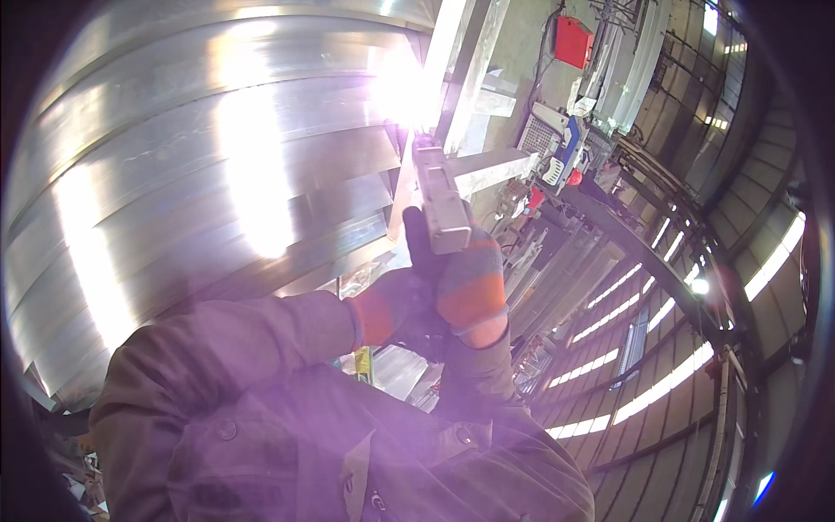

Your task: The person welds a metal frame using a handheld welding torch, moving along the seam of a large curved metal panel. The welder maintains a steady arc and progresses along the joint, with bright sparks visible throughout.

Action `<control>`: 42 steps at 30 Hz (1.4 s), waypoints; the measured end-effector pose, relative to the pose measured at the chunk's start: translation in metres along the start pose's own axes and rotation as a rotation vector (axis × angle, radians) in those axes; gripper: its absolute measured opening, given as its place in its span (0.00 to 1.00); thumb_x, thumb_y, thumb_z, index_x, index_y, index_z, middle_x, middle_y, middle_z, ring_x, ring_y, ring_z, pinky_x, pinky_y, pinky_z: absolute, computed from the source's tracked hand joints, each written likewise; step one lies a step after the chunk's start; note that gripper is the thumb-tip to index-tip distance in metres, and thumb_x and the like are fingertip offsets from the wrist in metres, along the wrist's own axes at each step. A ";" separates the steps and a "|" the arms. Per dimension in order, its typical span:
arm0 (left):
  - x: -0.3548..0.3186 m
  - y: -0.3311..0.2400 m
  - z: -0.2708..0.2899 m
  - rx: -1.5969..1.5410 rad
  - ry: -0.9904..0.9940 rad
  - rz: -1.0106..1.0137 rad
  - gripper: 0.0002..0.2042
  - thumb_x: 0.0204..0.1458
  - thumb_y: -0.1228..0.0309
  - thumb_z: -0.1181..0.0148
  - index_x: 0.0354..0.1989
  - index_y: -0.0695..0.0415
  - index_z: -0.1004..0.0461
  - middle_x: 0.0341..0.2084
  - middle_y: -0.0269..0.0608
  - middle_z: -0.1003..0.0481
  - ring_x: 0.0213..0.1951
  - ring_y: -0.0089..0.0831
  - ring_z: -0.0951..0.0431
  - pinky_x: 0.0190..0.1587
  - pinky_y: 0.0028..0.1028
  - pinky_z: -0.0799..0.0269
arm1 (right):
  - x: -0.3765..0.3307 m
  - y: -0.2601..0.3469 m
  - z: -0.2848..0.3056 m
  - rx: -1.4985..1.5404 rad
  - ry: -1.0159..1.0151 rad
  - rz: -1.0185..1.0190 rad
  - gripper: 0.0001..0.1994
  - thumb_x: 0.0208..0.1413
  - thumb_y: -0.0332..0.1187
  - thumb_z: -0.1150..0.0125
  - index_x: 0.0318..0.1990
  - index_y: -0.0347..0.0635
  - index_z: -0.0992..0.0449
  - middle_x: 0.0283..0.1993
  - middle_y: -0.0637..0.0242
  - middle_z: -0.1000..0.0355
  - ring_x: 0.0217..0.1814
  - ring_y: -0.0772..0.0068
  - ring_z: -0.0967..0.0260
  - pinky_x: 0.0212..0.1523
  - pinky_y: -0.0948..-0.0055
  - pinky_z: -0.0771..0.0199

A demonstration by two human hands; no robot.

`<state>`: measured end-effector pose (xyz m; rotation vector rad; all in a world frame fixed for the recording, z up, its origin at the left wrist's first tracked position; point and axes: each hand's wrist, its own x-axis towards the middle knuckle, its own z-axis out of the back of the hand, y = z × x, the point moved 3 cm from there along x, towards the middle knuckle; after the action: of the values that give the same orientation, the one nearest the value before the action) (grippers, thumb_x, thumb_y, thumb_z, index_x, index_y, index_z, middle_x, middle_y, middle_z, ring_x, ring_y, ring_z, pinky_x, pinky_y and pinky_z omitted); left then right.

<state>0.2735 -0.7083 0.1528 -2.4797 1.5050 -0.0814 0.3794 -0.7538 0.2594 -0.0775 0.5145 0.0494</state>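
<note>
Both gloved hands raised together, wrapped around the handle of a grey power tool (439, 204). Right hand (470, 287), orange-and-grey work glove, grip closed on the tool's lower end. Left hand (396, 309) just beside the tool's base, pressed against the right glove, grip closed as well. The tool's nose points up at a bright flare against the curved metal sheets (200, 174). Red box (572, 41) well above and right of the tool. Dark jacket sleeves (261, 348) below it.
</note>
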 end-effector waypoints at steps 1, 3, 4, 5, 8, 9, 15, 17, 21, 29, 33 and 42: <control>-0.001 -0.003 -0.005 -0.272 0.001 0.031 0.21 0.78 0.58 0.44 0.71 0.59 0.25 0.64 0.52 0.18 0.58 0.49 0.13 0.62 0.54 0.16 | -0.003 0.000 0.003 -0.045 0.002 0.011 0.11 0.73 0.39 0.30 0.54 0.43 0.14 0.41 0.51 0.16 0.40 0.43 0.16 0.37 0.52 0.19; -0.008 -0.008 -0.005 -0.028 0.062 0.120 0.26 0.73 0.59 0.34 0.73 0.58 0.25 0.64 0.50 0.17 0.58 0.45 0.12 0.65 0.48 0.16 | -0.016 -0.009 0.014 0.193 -0.065 -0.164 0.12 0.74 0.38 0.29 0.54 0.39 0.15 0.38 0.57 0.16 0.35 0.55 0.16 0.34 0.57 0.21; -0.014 -0.013 0.004 0.310 0.075 0.060 0.31 0.68 0.59 0.26 0.75 0.57 0.26 0.63 0.49 0.16 0.58 0.42 0.12 0.65 0.44 0.15 | -0.026 -0.013 0.019 0.524 -0.163 -0.234 0.11 0.74 0.35 0.28 0.53 0.36 0.15 0.36 0.64 0.18 0.33 0.69 0.19 0.32 0.64 0.23; -0.022 -0.013 0.015 0.517 0.024 0.142 0.39 0.61 0.62 0.16 0.79 0.56 0.28 0.61 0.48 0.14 0.58 0.38 0.12 0.65 0.39 0.14 | -0.036 -0.018 0.030 0.527 -0.180 -0.203 0.09 0.76 0.33 0.30 0.52 0.34 0.15 0.35 0.68 0.19 0.33 0.76 0.21 0.31 0.69 0.23; -0.080 -0.019 0.062 0.703 -0.063 0.151 0.32 0.66 0.60 0.21 0.77 0.52 0.24 0.57 0.50 0.12 0.56 0.40 0.10 0.61 0.39 0.13 | -0.068 -0.041 0.047 0.755 -0.344 -0.269 0.10 0.78 0.34 0.32 0.49 0.33 0.15 0.33 0.65 0.19 0.32 0.75 0.20 0.32 0.69 0.22; -0.104 -0.023 0.078 0.877 -0.148 0.124 0.30 0.67 0.59 0.23 0.76 0.50 0.22 0.59 0.50 0.13 0.57 0.42 0.10 0.62 0.40 0.14 | -0.073 -0.053 0.053 0.805 -0.396 -0.222 0.11 0.79 0.35 0.33 0.48 0.34 0.15 0.32 0.68 0.20 0.31 0.77 0.21 0.31 0.71 0.23; -0.307 -0.027 0.108 1.352 -0.549 0.025 0.22 0.69 0.67 0.28 0.68 0.60 0.19 0.64 0.56 0.16 0.64 0.50 0.14 0.65 0.44 0.17 | -0.132 -0.128 0.081 0.766 -0.543 -0.358 0.14 0.78 0.35 0.36 0.60 0.34 0.20 0.38 0.61 0.20 0.36 0.68 0.21 0.35 0.68 0.24; -0.358 -0.018 0.096 1.476 -0.591 0.103 0.22 0.68 0.67 0.28 0.68 0.59 0.19 0.64 0.56 0.17 0.65 0.53 0.16 0.67 0.44 0.18 | -0.160 -0.160 0.090 0.641 -0.646 -0.427 0.21 0.71 0.27 0.30 0.69 0.35 0.21 0.54 0.50 0.18 0.53 0.51 0.18 0.51 0.56 0.17; -0.413 -0.003 0.080 1.571 -0.621 0.123 0.22 0.70 0.65 0.31 0.69 0.59 0.20 0.64 0.55 0.17 0.66 0.55 0.16 0.69 0.45 0.19 | -0.214 -0.215 0.112 0.733 -0.907 -0.147 0.24 0.81 0.31 0.41 0.79 0.33 0.28 0.70 0.49 0.19 0.63 0.48 0.15 0.69 0.51 0.15; -0.471 0.013 0.066 1.920 -0.789 -0.089 0.28 0.65 0.59 0.29 0.70 0.60 0.21 0.56 0.60 0.17 0.56 0.60 0.15 0.58 0.52 0.19 | -0.297 -0.336 0.207 1.642 -0.699 0.131 0.29 0.81 0.60 0.46 0.55 0.38 0.17 0.45 0.58 0.16 0.47 0.60 0.17 0.56 0.57 0.16; -0.503 0.006 0.072 2.117 -0.940 -0.014 0.34 0.59 0.55 0.23 0.72 0.58 0.23 0.48 0.55 0.17 0.49 0.56 0.16 0.52 0.53 0.22 | -0.343 -0.440 0.246 1.613 -1.057 0.171 0.31 0.78 0.57 0.42 0.66 0.35 0.21 0.62 0.53 0.17 0.63 0.53 0.19 0.69 0.51 0.19; -0.698 -0.191 0.013 2.302 -1.392 -0.879 0.21 0.71 0.79 0.38 0.72 0.61 0.20 0.62 0.55 0.15 0.65 0.45 0.14 0.69 0.41 0.20 | -0.280 -0.468 0.221 1.803 0.034 0.696 0.32 0.82 0.54 0.50 0.73 0.33 0.25 0.75 0.48 0.24 0.78 0.50 0.28 0.83 0.48 0.34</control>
<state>0.1143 -0.0074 0.2376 -0.4220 -0.5320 -0.0870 0.2757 -1.2086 0.6178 1.8678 0.4429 0.2451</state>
